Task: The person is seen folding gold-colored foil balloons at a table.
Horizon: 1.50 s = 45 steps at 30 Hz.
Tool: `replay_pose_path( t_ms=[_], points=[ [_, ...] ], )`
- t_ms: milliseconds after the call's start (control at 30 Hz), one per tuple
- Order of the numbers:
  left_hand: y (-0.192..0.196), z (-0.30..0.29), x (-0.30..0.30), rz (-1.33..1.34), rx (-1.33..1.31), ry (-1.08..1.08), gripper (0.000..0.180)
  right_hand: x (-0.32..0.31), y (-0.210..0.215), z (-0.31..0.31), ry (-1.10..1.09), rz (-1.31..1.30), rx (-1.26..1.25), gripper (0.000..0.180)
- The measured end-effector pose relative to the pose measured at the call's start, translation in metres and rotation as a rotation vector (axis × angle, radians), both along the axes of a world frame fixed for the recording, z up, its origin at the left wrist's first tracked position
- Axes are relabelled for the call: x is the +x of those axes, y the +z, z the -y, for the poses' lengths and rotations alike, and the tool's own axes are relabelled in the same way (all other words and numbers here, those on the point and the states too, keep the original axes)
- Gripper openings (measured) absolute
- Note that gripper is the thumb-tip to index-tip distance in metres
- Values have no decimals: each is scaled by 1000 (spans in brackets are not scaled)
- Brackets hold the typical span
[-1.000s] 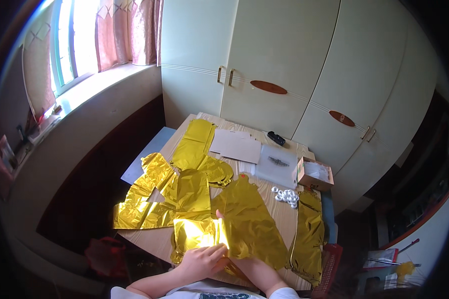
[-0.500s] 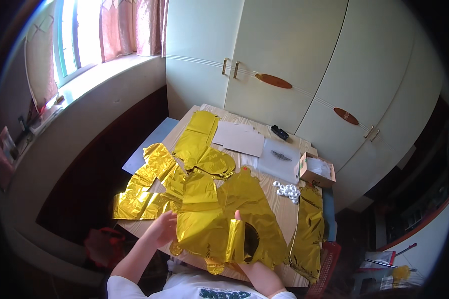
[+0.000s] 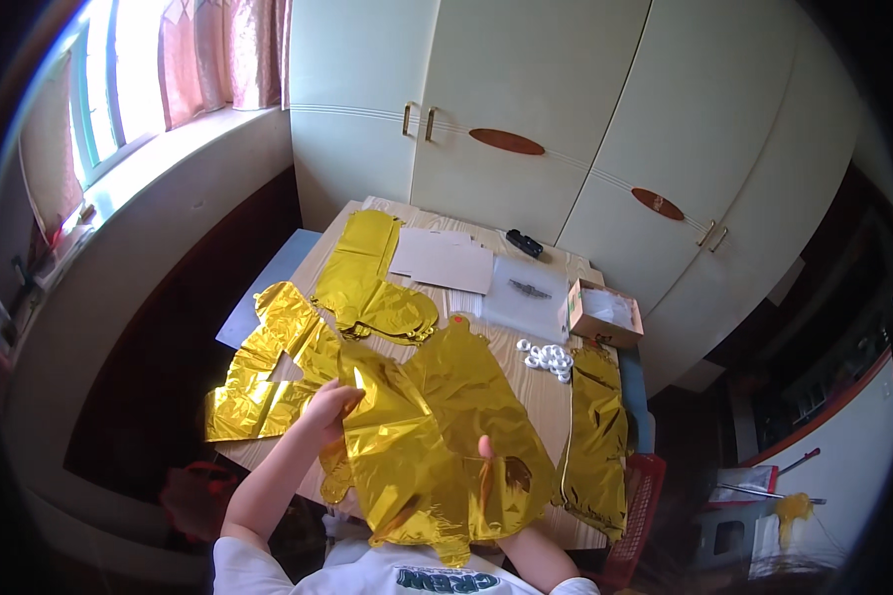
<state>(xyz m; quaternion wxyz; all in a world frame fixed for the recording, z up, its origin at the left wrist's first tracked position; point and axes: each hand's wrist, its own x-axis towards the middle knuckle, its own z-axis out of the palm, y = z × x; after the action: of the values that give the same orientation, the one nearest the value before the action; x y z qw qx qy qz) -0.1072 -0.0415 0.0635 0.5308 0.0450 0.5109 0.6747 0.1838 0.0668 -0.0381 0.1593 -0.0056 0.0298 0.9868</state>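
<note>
A flat, creased gold foil balloon [image 3: 407, 451] hangs over the near edge of the table, in front of my shirt. My left hand [image 3: 333, 405] is closed on its left edge, thumb and fingers pinching the foil. At its lower right, my right hand [image 3: 485, 449] shows only a thumb in front of the foil; the fingers are hidden behind it, next to an opening. More gold foil [image 3: 476, 382] spreads beyond; whether it belongs to the same piece I cannot tell. To the left lies another gold foil balloon [image 3: 258, 382] with a cut-out, and a further gold foil balloon [image 3: 362, 268] lies behind.
On the wooden table [image 3: 511, 347] are white rings [image 3: 546, 358], a small carton [image 3: 605, 315] holding white material, a clear plastic sheet [image 3: 521, 297], pale card sheets [image 3: 442, 260] and a black object [image 3: 524, 243]. Gold foil [image 3: 593, 436] covers the right edge, beside a red chair [image 3: 633, 521].
My left hand has come up and closed on the foil's left edge. The foil's folded front part is opened out flatter and hangs lower. The view has shifted to the right.
</note>
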Motion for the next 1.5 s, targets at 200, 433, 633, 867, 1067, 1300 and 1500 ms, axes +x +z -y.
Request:
replay_pose_path(
  t_ms=[200,433,633,867,1067,1300,1500],
  points=[
    [45,-58,12,-207,204,-164,32,62,15,4,-68,-53,-97,62],
    [-39,-146,8,-300,123,-413,20,102,33,9,-151,-87,-140,63],
    [-23,-154,36,-409,-10,-518,24,118,48,15,-225,80,5,71],
    [-41,-150,33,-913,-100,-445,57,131,39,25,-180,15,-198,68],
    [-12,-120,76,-1801,-290,-589,69,142,27,22,-156,122,-247,66],
    [-44,-85,109,-2019,70,-891,87,141,28,23,-163,110,-228,69],
    [-53,-80,102,-2089,79,-923,94,152,34,21,-219,197,-101,70]
  ],
)
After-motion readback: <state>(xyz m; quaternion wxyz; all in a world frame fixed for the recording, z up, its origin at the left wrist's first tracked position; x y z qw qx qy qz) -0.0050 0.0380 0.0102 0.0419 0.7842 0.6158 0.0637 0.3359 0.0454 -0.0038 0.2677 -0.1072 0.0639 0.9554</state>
